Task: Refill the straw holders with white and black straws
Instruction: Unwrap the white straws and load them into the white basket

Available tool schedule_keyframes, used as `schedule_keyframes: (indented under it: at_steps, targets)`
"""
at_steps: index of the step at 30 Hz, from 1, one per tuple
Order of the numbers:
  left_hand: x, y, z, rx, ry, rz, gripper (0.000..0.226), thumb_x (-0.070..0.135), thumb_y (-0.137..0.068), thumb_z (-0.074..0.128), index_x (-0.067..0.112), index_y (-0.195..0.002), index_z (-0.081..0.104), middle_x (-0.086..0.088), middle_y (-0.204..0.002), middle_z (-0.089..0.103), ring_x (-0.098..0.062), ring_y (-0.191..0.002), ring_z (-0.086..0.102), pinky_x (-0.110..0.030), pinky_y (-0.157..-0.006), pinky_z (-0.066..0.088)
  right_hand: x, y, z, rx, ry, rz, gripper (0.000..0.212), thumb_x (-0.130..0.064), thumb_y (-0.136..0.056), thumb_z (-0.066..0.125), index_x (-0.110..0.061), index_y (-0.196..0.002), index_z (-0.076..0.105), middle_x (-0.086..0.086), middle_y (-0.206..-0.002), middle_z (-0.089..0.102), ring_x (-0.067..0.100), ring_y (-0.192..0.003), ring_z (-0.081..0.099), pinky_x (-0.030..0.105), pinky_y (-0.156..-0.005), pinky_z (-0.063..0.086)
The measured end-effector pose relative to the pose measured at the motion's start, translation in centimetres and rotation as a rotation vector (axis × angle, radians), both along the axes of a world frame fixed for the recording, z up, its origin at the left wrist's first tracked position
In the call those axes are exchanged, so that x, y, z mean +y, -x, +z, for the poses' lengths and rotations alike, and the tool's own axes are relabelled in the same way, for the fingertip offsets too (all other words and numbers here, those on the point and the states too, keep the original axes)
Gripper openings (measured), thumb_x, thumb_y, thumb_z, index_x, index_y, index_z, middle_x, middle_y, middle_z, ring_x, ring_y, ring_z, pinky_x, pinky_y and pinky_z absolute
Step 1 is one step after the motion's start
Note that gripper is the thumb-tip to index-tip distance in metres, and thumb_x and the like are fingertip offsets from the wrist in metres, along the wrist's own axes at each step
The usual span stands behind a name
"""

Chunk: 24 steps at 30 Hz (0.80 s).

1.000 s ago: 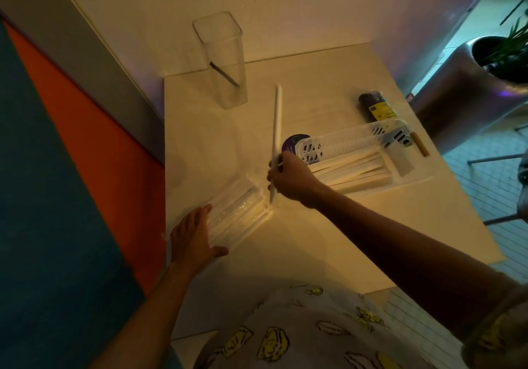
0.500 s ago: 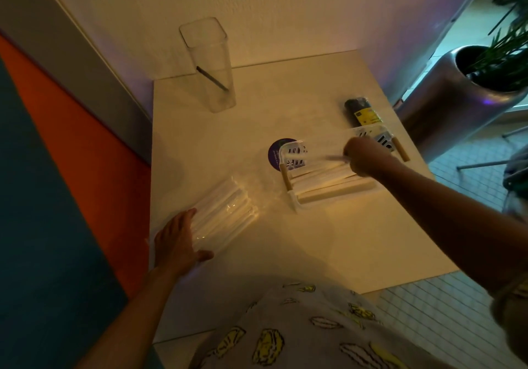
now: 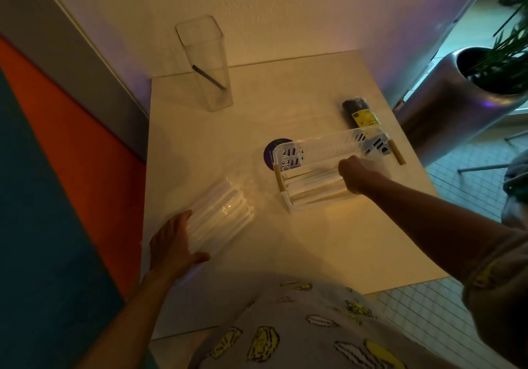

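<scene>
A: Since a second ago, our left hand stays flat, fingers spread, on the white straw pack; our right hand has carried its straw to the white basket.

B: Right grip: cannot tell. Risk: the pack slides if we lift the left hand.

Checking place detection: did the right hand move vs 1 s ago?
Yes. The right hand went from beside the purple sticker rightward to inside the white basket, toward its far end.
</scene>
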<state>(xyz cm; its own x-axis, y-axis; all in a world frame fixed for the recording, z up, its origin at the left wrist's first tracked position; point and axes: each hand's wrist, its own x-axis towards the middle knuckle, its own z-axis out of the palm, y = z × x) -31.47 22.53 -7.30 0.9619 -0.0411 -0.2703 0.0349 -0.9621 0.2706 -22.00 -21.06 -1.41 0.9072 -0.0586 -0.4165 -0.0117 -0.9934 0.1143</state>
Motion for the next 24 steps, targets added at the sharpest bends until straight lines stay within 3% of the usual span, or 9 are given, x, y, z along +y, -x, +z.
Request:
schedule_keyframes:
  at_steps: [2, 4, 8, 10, 14, 18, 20, 24]
  targets:
    - [-0.2, 0.1, 0.1, 0.0, -0.002, 0.003, 0.125, 0.06, -0.045, 0.088, 0.02, -0.147, 0.028, -0.006, -0.147, 0.04, -0.029, -0.13, 0.043, -0.047, -0.097, 0.043, 0.3, -0.2, -0.8, 0.003, -0.121, 0.003, 0.036, -0.005, -0.089, 0.064, -0.013, -0.124, 0.063, 0.011, -0.116, 0.066, 0.023, -0.093, 0.066, 0.037, -0.077, 0.059]
    - [-0.3, 0.1, 0.0, 0.003, -0.007, 0.006, 0.125, 0.06, -0.045, 0.088, 0.02, -0.147, 0.028, -0.007, -0.146, 0.041, -0.03, -0.13, 0.043, -0.047, -0.097, 0.043, 1.0, -0.3, -1.1, 0.08, -0.247, 0.009, 0.053, -0.008, -0.09, 0.064, -0.022, -0.139, 0.052, 0.01, -0.134, 0.058, 0.023, -0.108, 0.063, 0.034, -0.086, 0.056]
    - [-0.1, 0.2, -0.1, 0.021, -0.004, 0.012, 0.126, 0.061, -0.044, 0.088, 0.021, -0.147, 0.027, -0.007, -0.147, 0.04, -0.03, -0.13, 0.043, -0.049, -0.098, 0.043, 2.4, -0.4, -1.8, 0.324, -0.173, 0.166, 0.055, -0.025, -0.102, 0.048, -0.029, -0.154, 0.028, 0.007, -0.16, 0.028, 0.029, -0.142, 0.035, 0.043, -0.113, 0.032]
    - [-0.1, 0.1, -0.2, 0.025, -0.01, 0.011, 0.126, 0.062, -0.044, 0.087, 0.022, -0.147, 0.027, -0.006, -0.147, 0.04, -0.03, -0.13, 0.043, -0.049, -0.097, 0.044, 2.7, -0.7, -1.8, 0.397, -0.116, 0.223, 0.053, -0.028, -0.105, 0.039, -0.03, -0.155, 0.023, 0.004, -0.164, 0.015, 0.03, -0.146, 0.026, 0.044, -0.117, 0.024]
    - [0.0, 0.1, -0.3, 0.02, -0.009, 0.009, 0.126, 0.062, -0.043, 0.087, 0.022, -0.147, 0.028, -0.006, -0.146, 0.041, -0.03, -0.129, 0.044, -0.049, -0.097, 0.045, 2.9, -1.3, -1.9, 0.435, -0.086, 0.25, 0.05, -0.022, -0.105, 0.036, -0.026, -0.154, 0.027, 0.008, -0.162, 0.021, 0.03, -0.145, 0.03, 0.042, -0.117, 0.026]
    - [0.2, 0.0, -0.4, 0.033, -0.014, 0.009, 0.127, 0.065, -0.042, 0.086, 0.025, -0.147, 0.025, -0.005, -0.146, 0.04, -0.03, -0.129, 0.044, -0.05, -0.096, 0.045, 3.0, -1.5, -1.9, 0.534, -0.079, 0.199, 0.056, -0.018, -0.106, 0.032, -0.026, -0.158, 0.012, 0.008, -0.165, -0.004, 0.032, -0.149, 0.017, 0.043, -0.12, 0.018]
    - [0.3, 0.0, -0.5, 0.033, -0.018, 0.004, 0.127, 0.066, -0.043, 0.085, 0.025, -0.147, 0.025, -0.005, -0.146, 0.04, -0.03, -0.129, 0.044, -0.049, -0.096, 0.045, 3.2, -1.4, -1.6, 0.543, -0.087, 0.149, 0.056, -0.022, -0.106, 0.032, -0.024, -0.158, 0.01, 0.009, -0.165, -0.003, 0.032, -0.149, 0.017, 0.043, -0.12, 0.018]
    - [0.4, 0.0, -0.5, 0.038, -0.02, -0.001, 0.127, 0.067, -0.042, 0.084, 0.025, -0.147, 0.026, -0.005, -0.145, 0.04, -0.029, -0.128, 0.044, -0.048, -0.096, 0.045, 3.7, -1.4, -0.8, 0.407, -0.204, 0.109, 0.05, -0.021, -0.106, 0.036, -0.024, -0.154, 0.028, 0.01, -0.16, 0.025, 0.029, -0.143, 0.033, 0.041, -0.115, 0.027]
